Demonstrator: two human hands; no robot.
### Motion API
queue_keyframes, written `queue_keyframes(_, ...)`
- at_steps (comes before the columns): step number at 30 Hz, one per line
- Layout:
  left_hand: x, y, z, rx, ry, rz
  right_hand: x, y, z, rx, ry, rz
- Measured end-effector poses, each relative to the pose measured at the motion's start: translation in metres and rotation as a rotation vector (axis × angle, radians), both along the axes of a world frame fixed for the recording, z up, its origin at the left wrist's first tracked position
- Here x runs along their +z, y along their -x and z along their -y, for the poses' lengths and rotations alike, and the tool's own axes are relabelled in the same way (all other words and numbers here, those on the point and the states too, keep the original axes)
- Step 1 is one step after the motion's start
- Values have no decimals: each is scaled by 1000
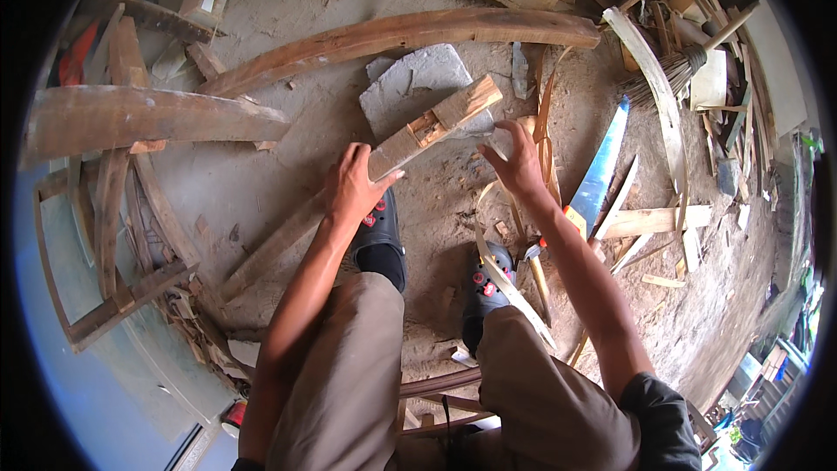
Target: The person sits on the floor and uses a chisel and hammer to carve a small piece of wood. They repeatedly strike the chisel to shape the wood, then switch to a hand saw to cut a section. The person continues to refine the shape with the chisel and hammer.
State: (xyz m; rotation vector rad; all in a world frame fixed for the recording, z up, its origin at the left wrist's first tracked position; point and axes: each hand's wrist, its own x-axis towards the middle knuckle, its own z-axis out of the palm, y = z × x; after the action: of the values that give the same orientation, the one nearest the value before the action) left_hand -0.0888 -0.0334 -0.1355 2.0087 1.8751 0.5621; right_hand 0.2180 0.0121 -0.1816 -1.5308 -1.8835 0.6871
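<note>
A long wooden beam [394, 150] slants across the ground, its far end resting over a grey stone slab [410, 78]. Near that end, a rough notch with pale splintered wood is cut into it. My left hand [350, 181] is wrapped over the beam's middle, thumb stretched along the near side. Just right of the beam's far end is my right hand [521, 166], thumb and forefinger apart, nothing visible between them. A handsaw [600, 166] with a bluish blade and orange handle lies right of my right forearm. Beside my right shoe, a hammer [539, 275] is partly visible.
A curved plank [410, 39] lies beyond the slab. At left, boards and a wooden frame [113, 305] are piled up. Wood strips, offcuts and a twig broom [676, 70] crowd the right side. A pale curved strip [514, 292] crosses my right shoe.
</note>
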Motion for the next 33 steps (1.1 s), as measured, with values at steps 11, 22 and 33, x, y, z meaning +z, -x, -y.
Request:
queue_keyframes(11, 17, 31, -21, 99, -58, -56, 36, -96, 109, -274, 177, 142)
queue_keyframes(22, -10, 28, -30, 209, 97, -287, 24, -114, 174, -256, 43, 407)
queue_keyframes(33, -4, 27, -30, 239, 74, -242, 39, -118, 198, -161, 72, 202)
